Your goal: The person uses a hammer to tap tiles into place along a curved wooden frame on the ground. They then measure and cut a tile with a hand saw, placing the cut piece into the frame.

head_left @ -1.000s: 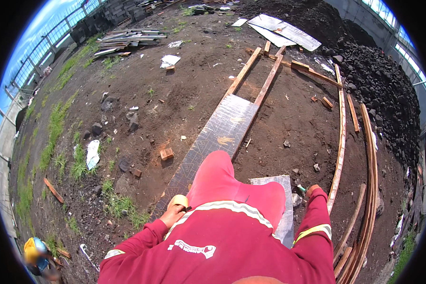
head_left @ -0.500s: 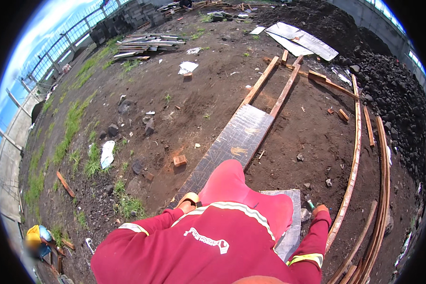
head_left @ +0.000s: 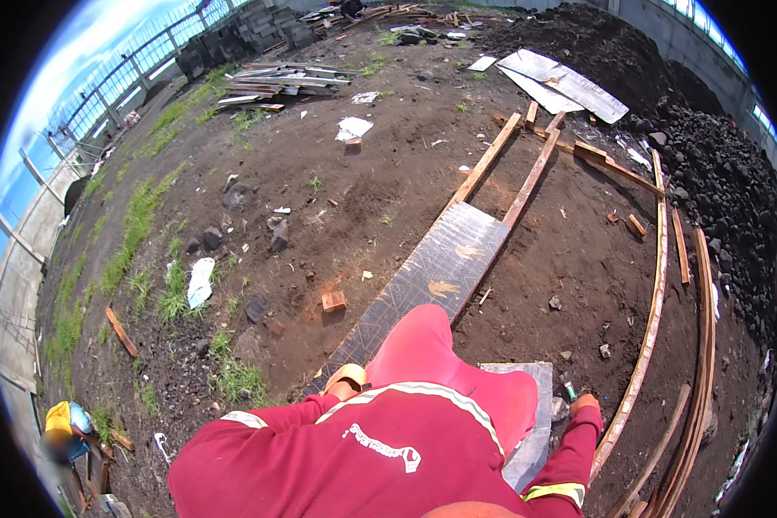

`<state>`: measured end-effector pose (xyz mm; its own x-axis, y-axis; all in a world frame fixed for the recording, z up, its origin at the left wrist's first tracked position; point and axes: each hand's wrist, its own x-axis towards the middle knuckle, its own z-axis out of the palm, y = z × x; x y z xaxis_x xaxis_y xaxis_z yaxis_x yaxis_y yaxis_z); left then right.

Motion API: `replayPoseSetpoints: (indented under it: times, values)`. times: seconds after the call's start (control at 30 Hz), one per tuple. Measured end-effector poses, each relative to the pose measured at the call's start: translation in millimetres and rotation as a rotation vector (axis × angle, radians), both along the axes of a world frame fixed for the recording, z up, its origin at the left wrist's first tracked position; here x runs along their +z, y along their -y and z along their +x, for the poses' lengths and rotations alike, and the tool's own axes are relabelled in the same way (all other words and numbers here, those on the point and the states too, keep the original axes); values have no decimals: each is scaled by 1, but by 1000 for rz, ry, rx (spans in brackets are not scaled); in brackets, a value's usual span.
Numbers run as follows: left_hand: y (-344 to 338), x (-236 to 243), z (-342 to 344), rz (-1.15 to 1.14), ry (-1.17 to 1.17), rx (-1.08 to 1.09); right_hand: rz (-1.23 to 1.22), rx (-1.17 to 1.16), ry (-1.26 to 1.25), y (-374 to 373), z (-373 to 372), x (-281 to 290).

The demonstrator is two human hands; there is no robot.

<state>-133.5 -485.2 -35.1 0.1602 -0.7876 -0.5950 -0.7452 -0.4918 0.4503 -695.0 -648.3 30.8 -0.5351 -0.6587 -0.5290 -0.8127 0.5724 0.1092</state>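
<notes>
My left hand (head_left: 342, 388) is closed on a yellow, rounded object (head_left: 351, 374), too small to identify, beside my pink-clad leg and the dark patterned panel (head_left: 375, 306) lying on the dirt. My right hand (head_left: 584, 403) grips a small green-handled tool (head_left: 570, 390), whose end is hard to make out, just right of a smaller grey sheet (head_left: 535, 378) under my leg. Two wooden rails (head_left: 483, 164) stick out from the far end of the long panel.
Long planks (head_left: 704, 328) and a pale strip (head_left: 647, 337) lie at right, near a black rock pile (head_left: 725, 181). Grey sheets (head_left: 565, 82) and stacked boards (head_left: 281, 82) lie farther back. Another person (head_left: 69, 432) crouches lower left. A block wall (head_left: 233, 34) stands behind.
The whole scene has shifted right and down in the view. My hands keep hold of the same objects, with little other movement.
</notes>
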Motion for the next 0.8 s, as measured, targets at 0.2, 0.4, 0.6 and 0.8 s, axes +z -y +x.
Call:
replayPoseSetpoints:
  times: [0.2,0.4,0.6,0.8]
  values:
    - [-10,26,-17,-144,81,129,5,29,2,-1,2,-1]
    - [1,113,-13,-81,52,-209,68,58,31,-1,-22,-10]
    - [64,155,2,-288,22,-219,156,-36,51,-16,-49,-21]
    - [194,99,5,-380,-396,221,-353,-552,652,-37,-61,-14]
